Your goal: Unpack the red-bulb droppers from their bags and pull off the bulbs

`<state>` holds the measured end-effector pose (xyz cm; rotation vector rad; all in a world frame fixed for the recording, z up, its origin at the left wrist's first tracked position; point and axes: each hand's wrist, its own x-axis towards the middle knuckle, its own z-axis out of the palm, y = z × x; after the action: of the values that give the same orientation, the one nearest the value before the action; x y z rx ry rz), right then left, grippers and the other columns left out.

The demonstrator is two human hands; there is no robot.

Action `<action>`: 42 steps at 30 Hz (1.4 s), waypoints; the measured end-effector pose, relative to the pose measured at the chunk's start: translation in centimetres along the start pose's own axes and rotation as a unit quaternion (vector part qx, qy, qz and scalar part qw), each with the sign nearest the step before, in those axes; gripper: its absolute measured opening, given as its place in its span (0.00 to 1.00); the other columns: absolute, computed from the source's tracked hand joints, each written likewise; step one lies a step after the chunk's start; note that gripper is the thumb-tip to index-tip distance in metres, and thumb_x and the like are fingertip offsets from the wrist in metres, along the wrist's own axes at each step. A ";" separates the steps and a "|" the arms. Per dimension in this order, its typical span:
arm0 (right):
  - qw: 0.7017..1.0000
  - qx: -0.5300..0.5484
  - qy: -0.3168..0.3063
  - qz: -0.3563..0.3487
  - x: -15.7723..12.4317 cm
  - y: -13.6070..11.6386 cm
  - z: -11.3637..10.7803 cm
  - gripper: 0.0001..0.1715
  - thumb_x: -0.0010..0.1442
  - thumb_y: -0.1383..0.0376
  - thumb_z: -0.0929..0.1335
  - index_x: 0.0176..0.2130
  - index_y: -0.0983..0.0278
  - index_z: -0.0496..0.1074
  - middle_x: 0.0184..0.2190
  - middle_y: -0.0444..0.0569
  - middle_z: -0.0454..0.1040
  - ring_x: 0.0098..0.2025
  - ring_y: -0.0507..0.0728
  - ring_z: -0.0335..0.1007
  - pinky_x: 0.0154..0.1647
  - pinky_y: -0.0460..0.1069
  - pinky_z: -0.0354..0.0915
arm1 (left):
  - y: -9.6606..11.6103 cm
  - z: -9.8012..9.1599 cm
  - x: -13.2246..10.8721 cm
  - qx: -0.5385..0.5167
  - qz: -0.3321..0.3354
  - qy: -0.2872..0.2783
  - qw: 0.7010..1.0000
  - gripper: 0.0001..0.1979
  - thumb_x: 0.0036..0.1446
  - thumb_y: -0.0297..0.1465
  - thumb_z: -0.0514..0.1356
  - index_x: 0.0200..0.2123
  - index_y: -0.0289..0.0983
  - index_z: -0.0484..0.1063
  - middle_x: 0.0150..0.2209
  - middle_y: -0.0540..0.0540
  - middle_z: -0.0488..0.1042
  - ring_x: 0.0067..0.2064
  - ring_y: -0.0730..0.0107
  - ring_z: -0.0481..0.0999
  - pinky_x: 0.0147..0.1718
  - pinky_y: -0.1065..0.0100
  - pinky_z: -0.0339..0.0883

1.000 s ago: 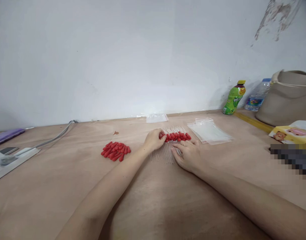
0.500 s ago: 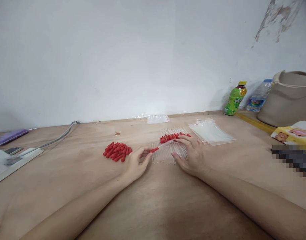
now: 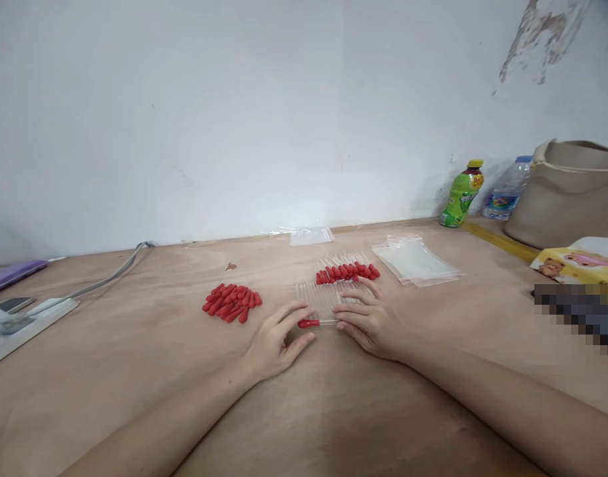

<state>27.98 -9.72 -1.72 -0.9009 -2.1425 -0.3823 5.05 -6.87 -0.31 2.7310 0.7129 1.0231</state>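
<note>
A glass dropper with a red rubber bulb (image 3: 308,323) lies level just in front of a row of clear glass tubes (image 3: 319,299). My right hand (image 3: 376,323) pinches its tube end between thumb and fingers. Around the bulb end, my left hand (image 3: 280,339) has its thumb and fingers spread, holding nothing. Behind the clear tubes lies a row of droppers with red bulbs (image 3: 346,272), their tubes pointing toward the wall. Left of my left hand is a pile of loose red rubber bulbs (image 3: 231,302).
Clear zip bags (image 3: 417,260) lie right of the droppers, and another bag (image 3: 311,236) is by the wall. A green bottle (image 3: 461,195), a water bottle (image 3: 505,192) and a beige bin (image 3: 565,195) stand at right. A power strip (image 3: 50,317) with a cable is at left.
The dropper has come down toward me from a slant above the tubes and now lies level. My left fingers have let go of its bulb; my right hand has moved nearer me.
</note>
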 end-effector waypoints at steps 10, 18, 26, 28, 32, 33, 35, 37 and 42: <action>1.000 0.014 -0.023 -0.013 0.5 -0.8 0.1 0.10 0.57 0.64 0.64 0.39 0.62 0.71 0.35 0.44 0.76 0.45 0.56 0.66 0.57 0.61 0.47 | -0.4 1.4 0.4 0.063 0.089 0.029 0.994 0.09 0.55 0.28 0.56 0.41 0.36 0.69 0.38 0.45 0.75 0.43 0.66 0.72 0.46 0.62 0.66; 0.998 0.047 -0.026 -0.040 0.3 -0.9 1.3 0.09 0.59 0.68 0.62 0.39 0.64 0.70 0.36 0.46 0.76 0.44 0.54 0.68 0.56 0.57 0.55 | -0.1 1.4 0.4 0.102 0.134 0.029 0.985 0.13 0.55 0.27 0.56 0.45 0.36 0.67 0.42 0.45 0.74 0.46 0.68 0.72 0.50 0.62 0.64; 0.990 0.123 -0.026 -0.068 0.3 -1.0 1.3 0.10 0.59 0.71 0.60 0.40 0.66 0.68 0.38 0.49 0.74 0.45 0.52 0.68 0.53 0.50 0.62 | 0.4 1.1 0.3 0.130 0.154 0.014 0.979 0.10 0.55 0.26 0.55 0.41 0.34 0.68 0.41 0.44 0.75 0.46 0.67 0.72 0.51 0.61 0.63; 0.991 0.110 -0.029 -0.067 0.2 -1.1 1.3 0.10 0.59 0.70 0.60 0.40 0.66 0.68 0.39 0.51 0.74 0.45 0.52 0.67 0.53 0.51 0.62 | 0.4 1.1 0.3 0.128 0.146 0.006 0.981 0.09 0.55 0.26 0.54 0.41 0.34 0.68 0.40 0.44 0.75 0.45 0.68 0.73 0.51 0.61 0.63; 0.993 0.089 -0.017 -0.077 0.0 -1.1 1.2 0.09 0.59 0.71 0.61 0.38 0.67 0.69 0.40 0.52 0.73 0.47 0.53 0.66 0.53 0.51 0.62 | 0.3 0.9 0.2 0.112 0.135 -0.013 0.984 0.09 0.57 0.26 0.53 0.40 0.34 0.68 0.39 0.44 0.75 0.45 0.70 0.73 0.52 0.61 0.61; 0.993 0.084 -0.009 -0.080 -0.1 -1.1 1.2 0.09 0.59 0.71 0.61 0.38 0.67 0.69 0.40 0.52 0.73 0.48 0.53 0.66 0.53 0.50 0.63 | 0.2 0.8 0.1 0.108 0.133 -0.020 0.985 0.09 0.57 0.26 0.52 0.40 0.34 0.68 0.39 0.44 0.75 0.45 0.70 0.72 0.53 0.61 0.60; 0.994 0.073 0.001 -0.085 -0.1 -1.1 1.2 0.09 0.58 0.71 0.62 0.38 0.67 0.69 0.40 0.52 0.73 0.48 0.53 0.65 0.53 0.50 0.63 | 0.3 0.6 0.0 0.101 0.127 -0.034 0.986 0.09 0.57 0.25 0.51 0.39 0.34 0.68 0.39 0.43 0.75 0.45 0.70 0.72 0.54 0.60 0.59; 0.994 0.063 0.002 -0.094 -0.1 -1.2 1.0 0.09 0.58 0.72 0.62 0.39 0.68 0.69 0.40 0.53 0.73 0.49 0.53 0.65 0.54 0.51 0.62 | 0.3 0.5 -0.1 0.096 0.123 -0.040 0.987 0.09 0.58 0.26 0.51 0.39 0.34 0.68 0.39 0.43 0.75 0.45 0.70 0.72 0.54 0.59 0.59; 0.990 0.046 0.018 -0.129 -0.2 -1.1 0.7 0.11 0.57 0.73 0.62 0.41 0.71 0.69 0.42 0.56 0.73 0.52 0.55 0.62 0.56 0.53 0.61 | 0.4 0.3 -0.3 0.084 0.120 -0.041 0.988 0.08 0.58 0.26 0.50 0.39 0.35 0.67 0.38 0.44 0.75 0.43 0.70 0.73 0.52 0.61 0.62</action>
<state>26.91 -10.22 -2.32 -0.5618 -2.2300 -0.4215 5.17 -7.32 -0.59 3.0437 0.4868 0.9251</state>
